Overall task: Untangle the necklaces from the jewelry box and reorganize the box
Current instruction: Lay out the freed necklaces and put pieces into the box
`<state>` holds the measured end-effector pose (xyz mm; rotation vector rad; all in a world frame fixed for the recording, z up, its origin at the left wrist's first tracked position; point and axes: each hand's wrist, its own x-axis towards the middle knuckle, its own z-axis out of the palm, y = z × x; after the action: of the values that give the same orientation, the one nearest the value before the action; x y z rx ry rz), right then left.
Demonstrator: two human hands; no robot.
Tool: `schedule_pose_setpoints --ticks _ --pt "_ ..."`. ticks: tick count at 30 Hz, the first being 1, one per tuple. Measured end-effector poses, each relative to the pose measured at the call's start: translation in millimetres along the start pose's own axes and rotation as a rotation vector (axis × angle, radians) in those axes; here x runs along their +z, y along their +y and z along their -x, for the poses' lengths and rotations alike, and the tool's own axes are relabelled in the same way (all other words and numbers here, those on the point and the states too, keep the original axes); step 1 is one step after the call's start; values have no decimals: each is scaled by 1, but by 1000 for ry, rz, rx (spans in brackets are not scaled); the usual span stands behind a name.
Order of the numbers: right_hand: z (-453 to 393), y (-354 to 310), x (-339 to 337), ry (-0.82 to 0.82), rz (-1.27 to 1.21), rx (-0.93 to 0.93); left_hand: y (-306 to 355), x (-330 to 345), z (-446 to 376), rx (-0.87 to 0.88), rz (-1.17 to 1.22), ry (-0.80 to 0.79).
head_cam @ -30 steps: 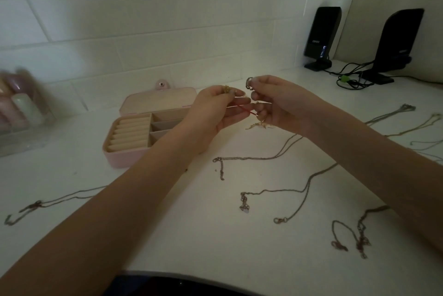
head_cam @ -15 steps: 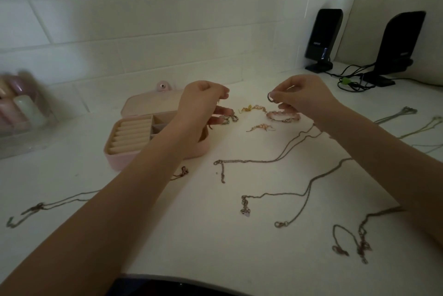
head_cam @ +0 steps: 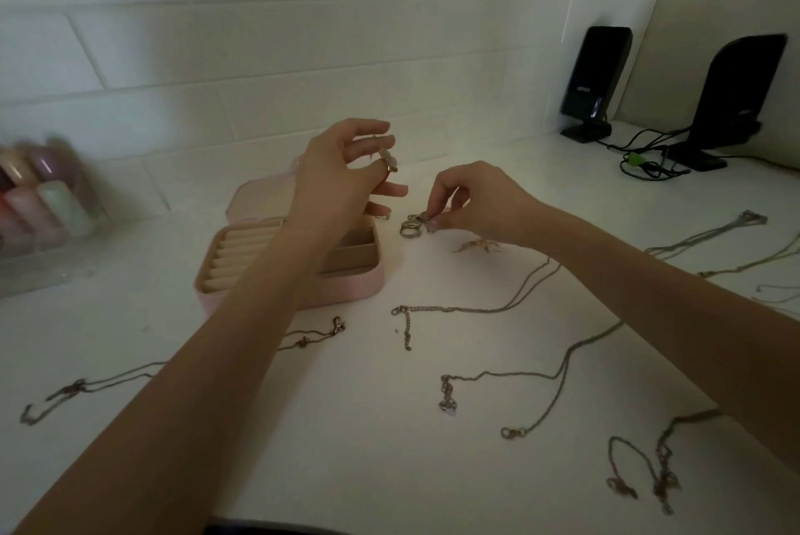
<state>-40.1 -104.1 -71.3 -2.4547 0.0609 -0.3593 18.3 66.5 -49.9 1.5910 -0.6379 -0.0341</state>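
Observation:
An open pink jewelry box (head_cam: 346,290) with cream ring rolls and compartments lies on the white counter. My left hand (head_cam: 342,171) hovers above its right side, pinching a small ring with a pale stone (head_cam: 387,162). Just right of the box, my right hand (head_cam: 472,201) is down at the counter, its fingertips pinching a little cluster of rings and small pieces (head_cam: 415,225). A small gold piece (head_cam: 476,245) lies below that hand. Several thin chain necklaces are spread out separately, among them one (head_cam: 472,309) in the middle and one (head_cam: 541,378) nearer me.
A clear case of nail polish bottles (head_cam: 39,197) stands at the far left. Two black speakers (head_cam: 595,84) (head_cam: 731,101) with tangled cables (head_cam: 645,160) stand at the back right. More chains lie at the left (head_cam: 86,387), far right (head_cam: 710,235) and front right (head_cam: 649,469).
Both hands separated and dropped from mid-air. My right hand came down to the counter onto the small pieces beside the box; my left hand lifted a ring above the box.

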Motion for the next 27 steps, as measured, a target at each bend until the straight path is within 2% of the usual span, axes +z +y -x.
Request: schedule_pose_setpoints --ticks 5,9,17,21,25,27 --pt "-12 -7 14 -41 41 -32 -6 0 -2 -71 -20 19" --pt "-20 -14 25 -49 39 -47 -8 0 -3 -63 -42 8" --pt "-42 -16 35 157 85 -21 -8 -5 -4 -6 -23 108" --pt "-42 -12 35 50 166 16 -10 -6 -4 -22 -23 104" --pt "-36 -14 25 128 145 -9 -11 -5 -5 -26 -50 92" --pt "-32 -13 21 33 328 -29 -12 -2 -5 -31 -72 60"
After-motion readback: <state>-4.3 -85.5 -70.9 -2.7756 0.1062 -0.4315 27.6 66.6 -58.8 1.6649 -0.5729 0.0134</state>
